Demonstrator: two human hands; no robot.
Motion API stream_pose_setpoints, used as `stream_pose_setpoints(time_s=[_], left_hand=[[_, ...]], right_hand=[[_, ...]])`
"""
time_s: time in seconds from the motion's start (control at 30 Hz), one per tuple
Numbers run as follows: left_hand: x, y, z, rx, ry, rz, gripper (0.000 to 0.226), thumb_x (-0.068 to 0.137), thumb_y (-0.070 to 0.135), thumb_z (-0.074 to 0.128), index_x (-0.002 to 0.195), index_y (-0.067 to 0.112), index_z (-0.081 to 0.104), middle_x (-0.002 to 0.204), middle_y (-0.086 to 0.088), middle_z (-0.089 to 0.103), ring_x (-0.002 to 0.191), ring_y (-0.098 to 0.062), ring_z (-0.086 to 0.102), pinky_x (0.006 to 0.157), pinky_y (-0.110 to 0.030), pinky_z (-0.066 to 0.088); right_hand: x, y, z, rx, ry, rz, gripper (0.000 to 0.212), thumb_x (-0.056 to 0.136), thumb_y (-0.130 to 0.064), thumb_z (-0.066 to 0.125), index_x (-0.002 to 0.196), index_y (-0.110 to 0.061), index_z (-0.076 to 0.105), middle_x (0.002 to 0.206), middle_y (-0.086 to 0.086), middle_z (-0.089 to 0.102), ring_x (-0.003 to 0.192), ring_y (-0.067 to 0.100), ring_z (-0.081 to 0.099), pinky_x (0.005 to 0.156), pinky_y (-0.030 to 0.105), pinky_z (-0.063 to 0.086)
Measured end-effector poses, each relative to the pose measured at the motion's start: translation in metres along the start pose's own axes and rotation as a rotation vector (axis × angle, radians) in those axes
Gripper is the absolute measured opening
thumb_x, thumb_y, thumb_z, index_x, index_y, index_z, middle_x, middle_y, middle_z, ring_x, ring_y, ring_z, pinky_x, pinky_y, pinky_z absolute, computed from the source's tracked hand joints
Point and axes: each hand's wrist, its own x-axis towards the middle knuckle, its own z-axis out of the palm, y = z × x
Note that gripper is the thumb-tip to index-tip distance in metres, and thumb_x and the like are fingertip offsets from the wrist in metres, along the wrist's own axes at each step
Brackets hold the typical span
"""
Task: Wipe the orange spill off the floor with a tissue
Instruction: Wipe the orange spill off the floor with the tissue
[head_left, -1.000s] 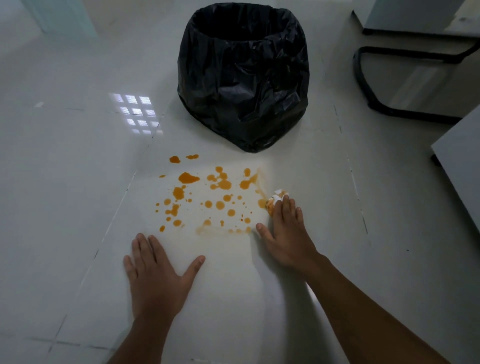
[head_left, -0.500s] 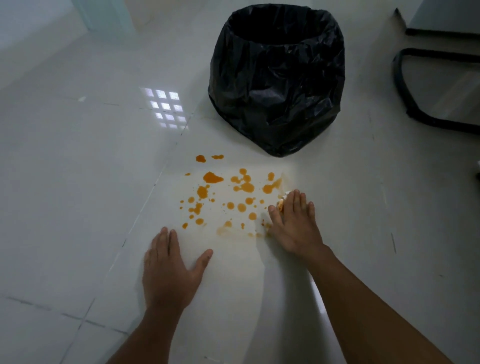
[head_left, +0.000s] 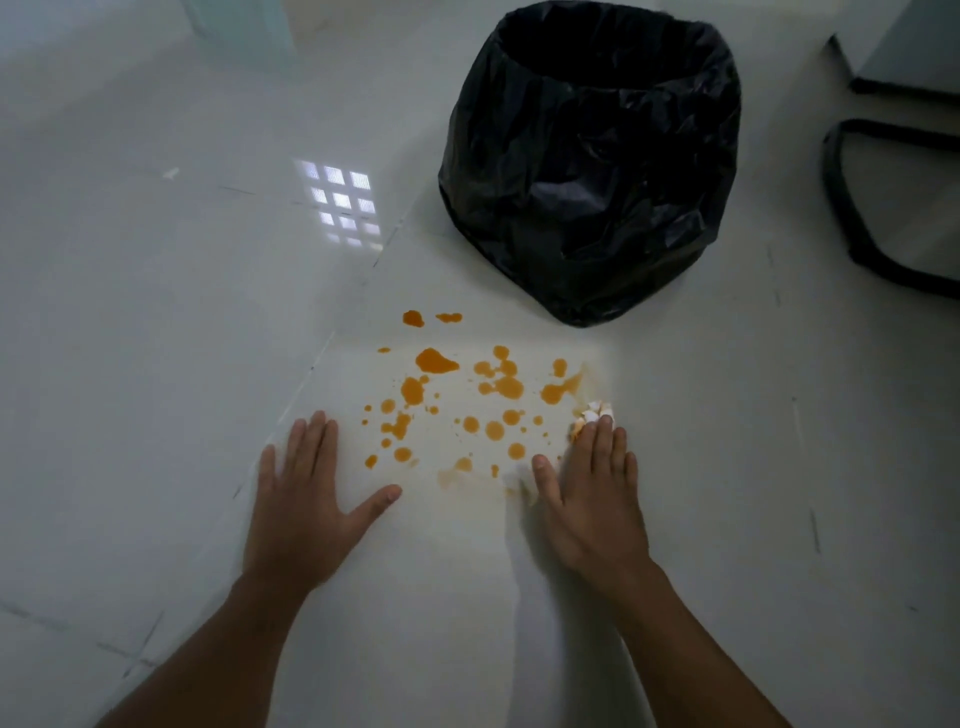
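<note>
Pressing a crumpled tissue (head_left: 594, 414) onto the floor (head_left: 156, 338) just right of the orange spill (head_left: 467, 400), the right hand (head_left: 592, 499) has straight fingers; the left hand (head_left: 306, 499) lies spread flat, empty

In the middle of the frame the orange spill (head_left: 457, 400) lies as many drops on the white floor (head_left: 156, 322). The right hand (head_left: 592, 499) presses a crumpled tissue (head_left: 595, 413) flat at the spill's right edge. The left hand (head_left: 304, 512) rests flat, fingers spread, at lower left of the drops. A bin with black bag (head_left: 592, 166) stands in the upper part.
</note>
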Motion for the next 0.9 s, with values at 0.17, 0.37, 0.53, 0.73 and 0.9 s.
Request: stream_pose_setpoints(time_s=[0.17, 0.37, 0.53, 0.73, 0.9], left_hand=[[-0.002, 0.001, -0.002, 0.007, -0.059, 0.015, 0.124, 0.073, 0.094, 0.004, 0.158, 0.004, 0.014, 0.167, -0.01, 0.011, 0.155, -0.024, 0.008, 0.124, -0.053, 0.011], [-0.008, -0.001, -0.004, 0.009, -0.066, 0.021, 0.122, 0.075, 0.093, 0.004, 0.158, 0.004, 0.014, 0.167, -0.01, 0.01, 0.155, -0.023, 0.009, 0.125, -0.051, 0.011], [-0.007, -0.001, -0.003, -0.013, -0.037, 0.014, 0.116, 0.079, 0.09, 0.009, 0.157, 0.005, 0.019, 0.167, -0.007, 0.014, 0.155, -0.02, 0.011, 0.125, -0.051, 0.013], [-0.005, -0.004, -0.003, -0.019, -0.038, 0.026, 0.115, 0.08, 0.089, 0.009, 0.157, 0.005, 0.021, 0.167, -0.008, 0.016, 0.155, -0.02, 0.011, 0.125, -0.05, 0.013], [-0.005, -0.003, -0.002, -0.037, -0.027, 0.031, 0.113, 0.081, 0.088, 0.014, 0.156, 0.004, 0.023, 0.166, -0.009, 0.018, 0.155, -0.021, 0.013, 0.125, -0.051, 0.012]], right_hand=[[0.006, -0.009, 0.002, -0.021, 0.0, 0.075, 0.089, 0.095, -0.069, 0.012, 0.155, -0.007, -0.012, 0.163, 0.01, -0.02, 0.15, 0.021, -0.021, 0.121, 0.036, -0.014], [0.033, -0.013, 0.001, 0.05, 0.008, 0.093, 0.089, 0.095, -0.068, 0.013, 0.156, -0.008, -0.01, 0.164, 0.01, -0.017, 0.151, 0.02, -0.019, 0.12, 0.036, -0.014], [0.072, -0.011, -0.014, 0.078, -0.027, 0.022, 0.082, 0.099, -0.061, 0.02, 0.157, -0.009, -0.005, 0.165, 0.008, -0.012, 0.152, 0.019, -0.014, 0.122, 0.036, -0.011], [0.111, 0.0, -0.03, 0.074, -0.04, -0.076, 0.07, 0.102, -0.054, 0.024, 0.157, -0.012, 0.012, 0.166, 0.006, 0.005, 0.153, 0.018, -0.007, 0.124, 0.04, -0.006], [0.105, -0.018, -0.017, 0.02, -0.048, -0.265, 0.068, 0.103, -0.052, 0.02, 0.158, -0.013, 0.014, 0.166, 0.005, 0.006, 0.152, 0.015, -0.005, 0.123, 0.034, -0.008]])
